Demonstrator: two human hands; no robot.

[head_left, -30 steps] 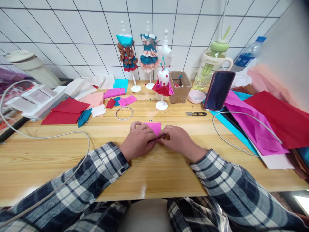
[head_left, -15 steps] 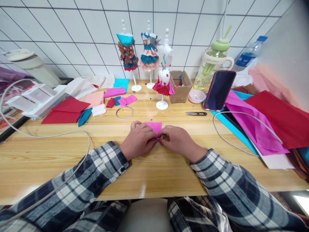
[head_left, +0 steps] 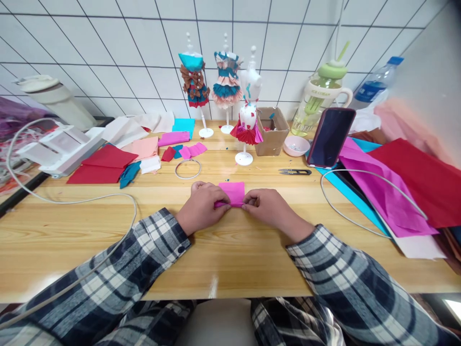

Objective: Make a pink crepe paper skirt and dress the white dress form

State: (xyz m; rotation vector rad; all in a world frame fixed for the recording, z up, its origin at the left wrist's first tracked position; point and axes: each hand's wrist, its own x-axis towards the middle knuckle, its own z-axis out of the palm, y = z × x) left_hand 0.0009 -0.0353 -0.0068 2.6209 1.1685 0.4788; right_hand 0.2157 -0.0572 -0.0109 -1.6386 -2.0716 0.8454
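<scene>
Fingers of left hand, pinched on pink sheet, near edge, at table; right hand, fingers closed at its near right corner. Risk: uneven pull, skewing the narrow fold. Cable, across left sleeve, could snag. Beyond, unobstructing: metal ring, dress form, snips.

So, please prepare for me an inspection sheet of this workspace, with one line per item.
Surface: wooden table, tiny scraps on it
Work in hand: pink sheet, near edge folded
Clutter: thread snips, metal ring, phone, carton with scraps
Hands: left hand and right hand, fingers pinching the near edge
Cables: left cable crosses left sleeve; right cable loops over coloured sheets
Surroundings: tiled wall behind; other people, nothing seen
</scene>
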